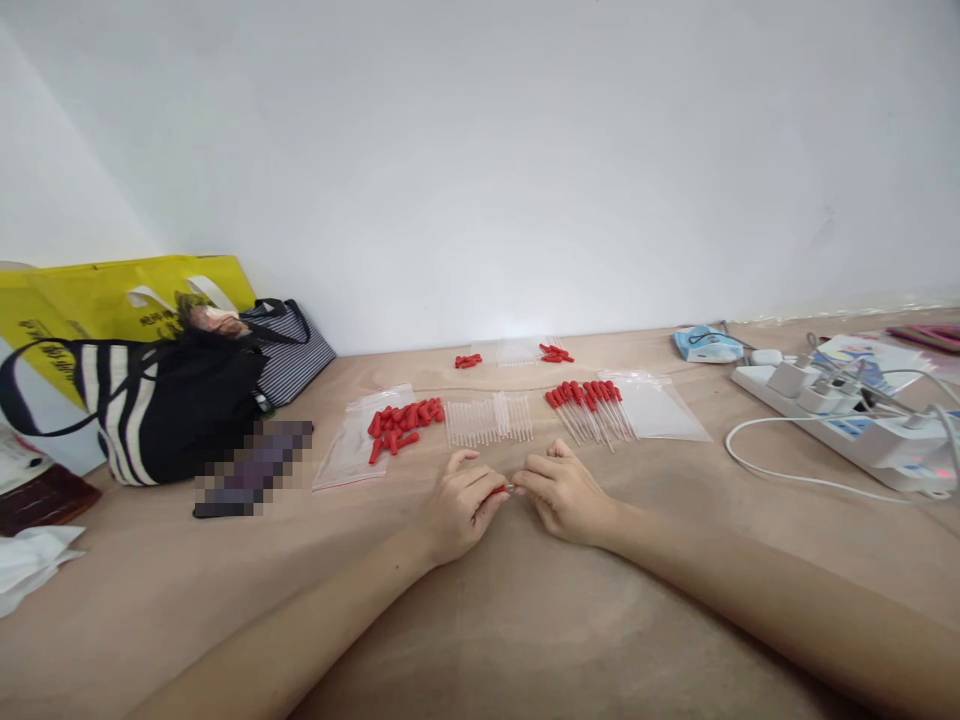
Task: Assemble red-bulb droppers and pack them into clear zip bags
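Observation:
My left hand [466, 503] is closed on a red rubber dropper bulb [496, 491], mostly hidden by the fingers. Touching its end, a clear glass dropper tube [511, 488] is pinched by my right hand [561, 493], which covers most of it. Beyond my left hand, loose red bulbs [405, 420] lie in a heap on a clear plastic bag [352, 440]. Bare glass tubes [487, 420] are lined up in the middle. Droppers with red bulbs fitted [592, 408] lie side by side past my right hand, next to another clear bag [664, 408].
Small red bulbs [556, 353] and thin tubes [517, 350] lie near the wall. On the left are a black bag [172, 400], a striped bag [296, 355] and a blurred dark flat object [255, 470]. A power strip [847, 430] with cables and a blue mask [707, 344] are on the right.

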A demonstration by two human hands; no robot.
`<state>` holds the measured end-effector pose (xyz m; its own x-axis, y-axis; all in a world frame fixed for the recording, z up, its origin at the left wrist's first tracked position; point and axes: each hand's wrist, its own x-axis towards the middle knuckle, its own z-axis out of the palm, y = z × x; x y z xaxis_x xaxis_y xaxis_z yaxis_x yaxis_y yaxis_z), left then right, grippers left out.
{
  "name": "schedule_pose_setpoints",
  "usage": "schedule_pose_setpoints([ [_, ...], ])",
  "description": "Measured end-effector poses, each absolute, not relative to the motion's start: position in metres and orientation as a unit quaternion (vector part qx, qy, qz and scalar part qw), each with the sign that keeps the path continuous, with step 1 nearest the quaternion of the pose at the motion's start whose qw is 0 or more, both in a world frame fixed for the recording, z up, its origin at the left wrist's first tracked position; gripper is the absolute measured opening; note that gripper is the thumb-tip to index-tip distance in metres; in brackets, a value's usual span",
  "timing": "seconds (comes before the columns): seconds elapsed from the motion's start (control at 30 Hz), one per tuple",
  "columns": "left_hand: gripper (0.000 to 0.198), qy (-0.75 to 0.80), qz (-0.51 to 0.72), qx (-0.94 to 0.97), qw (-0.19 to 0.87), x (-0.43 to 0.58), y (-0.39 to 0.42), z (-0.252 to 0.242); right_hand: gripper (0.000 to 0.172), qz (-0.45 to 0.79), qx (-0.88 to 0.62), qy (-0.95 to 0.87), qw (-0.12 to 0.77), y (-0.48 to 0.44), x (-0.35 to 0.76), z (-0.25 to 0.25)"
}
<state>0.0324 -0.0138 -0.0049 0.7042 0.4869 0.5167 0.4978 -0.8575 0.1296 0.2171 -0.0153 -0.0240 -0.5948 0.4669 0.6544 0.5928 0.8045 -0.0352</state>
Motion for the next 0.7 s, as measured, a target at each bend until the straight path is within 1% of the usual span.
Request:
schedule_pose_setpoints([
  [0.1, 0.019, -0.269, -0.277, -0.922, 0.011, 0.03, -0.011, -0.005, 0.024, -0.067, -0.312, -0.889, 0.329, -0.014, 0.217, -0.023],
  [0.17, 0.016, -0.277, -0.283, -0.918, 0.016, 0.027, -0.007, -0.003, 0.025, -0.053, -0.32, -0.887, 0.328, -0.013, 0.219, -0.022],
  [0.3, 0.016, -0.302, -0.299, -0.904, 0.053, 0.019, -0.003, 0.003, 0.024, -0.045, -0.335, -0.88, 0.334, -0.011, 0.228, -0.02],
  [0.37, 0.012, -0.309, -0.293, -0.903, 0.06, 0.016, -0.002, 0.005, 0.023, -0.055, -0.339, -0.878, 0.334, -0.011, 0.232, -0.018],
  [0.5, 0.014, -0.333, -0.268, -0.902, 0.064, 0.014, -0.002, 0.003, 0.019, -0.123, -0.337, -0.878, 0.317, -0.013, 0.233, -0.016],
  [0.53, 0.017, -0.346, -0.261, -0.899, 0.064, 0.013, -0.001, 0.002, 0.019, -0.139, -0.34, -0.877, 0.31, -0.014, 0.234, -0.016],
  [0.6, 0.03, -0.372, -0.245, -0.894, 0.051, 0.01, -0.001, 0.001, 0.018, -0.162, -0.359, -0.868, 0.303, -0.014, 0.236, -0.015],
  [0.67, 0.042, -0.385, -0.221, -0.896, 0.012, 0.007, -0.001, 0.001, 0.018, -0.169, -0.408, -0.844, 0.306, -0.011, 0.24, -0.015],
  [0.7, 0.044, -0.382, -0.208, -0.901, -0.012, 0.006, -0.002, 0.001, 0.019, -0.167, -0.442, -0.825, 0.311, -0.009, 0.243, -0.015],
])
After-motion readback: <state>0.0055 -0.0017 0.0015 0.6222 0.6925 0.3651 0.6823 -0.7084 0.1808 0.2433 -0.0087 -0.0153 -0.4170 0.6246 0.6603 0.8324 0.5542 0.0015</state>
